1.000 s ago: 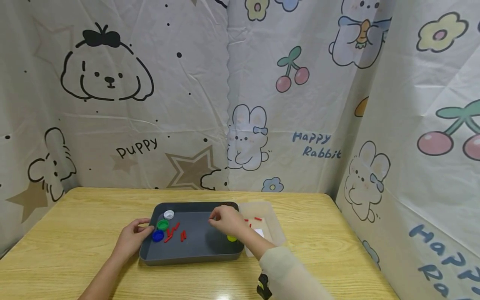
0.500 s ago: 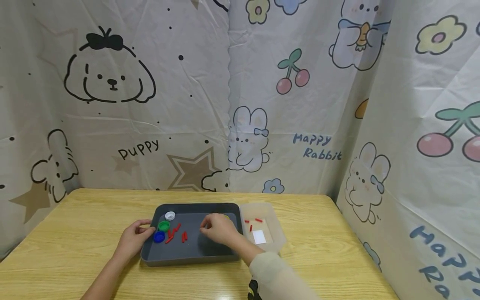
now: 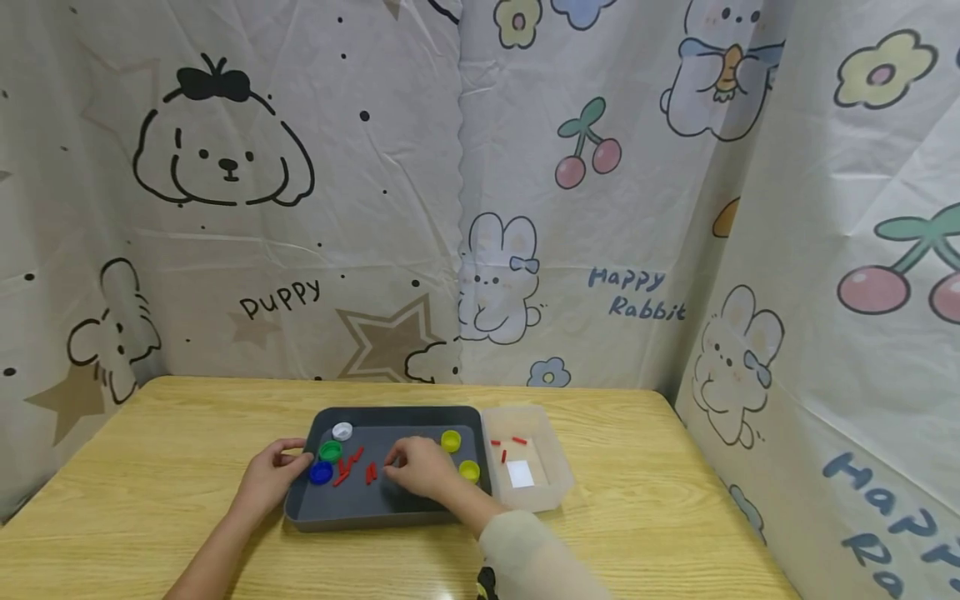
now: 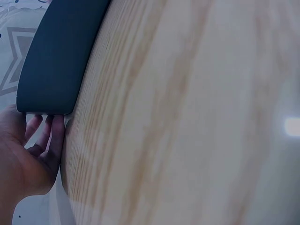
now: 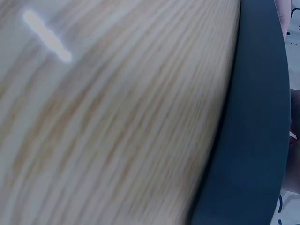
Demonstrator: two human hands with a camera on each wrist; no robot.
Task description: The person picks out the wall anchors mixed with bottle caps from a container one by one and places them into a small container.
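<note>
Red sticks (image 3: 369, 475), short and slim, lie inside the grey tray's rim (image 3: 390, 522), bare floor before them. Left hand (image 3: 272, 468) holds the left edge; right hand (image 3: 422, 468) hovers, fingertips together, contents unclear.

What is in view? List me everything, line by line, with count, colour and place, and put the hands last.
Wood-grain table: 1, light yellow-brown, under the tray and box
Shallow rectangular tray: 1, dark grey, on the table
Rectangular plastic box: 1, translucent white, at the tray's right
Flat square piece: 1, white, in the box
Short sticks, box group: 3, red, in the box
Short sticks, tray group: several overlapping, count unclear, red, tray's left half
Round caps, left group: 3, white, green, blue, tray's left end
Round caps, right group: 2, yellow, tray's right end
Cartoon-printed hangings: count unclear, off-white, around the table
Long sleeve: 1, pale beige, right arm
Left hand: 1, bare, holding the tray's left end
Right hand: 1, bare, over the tray
</note>
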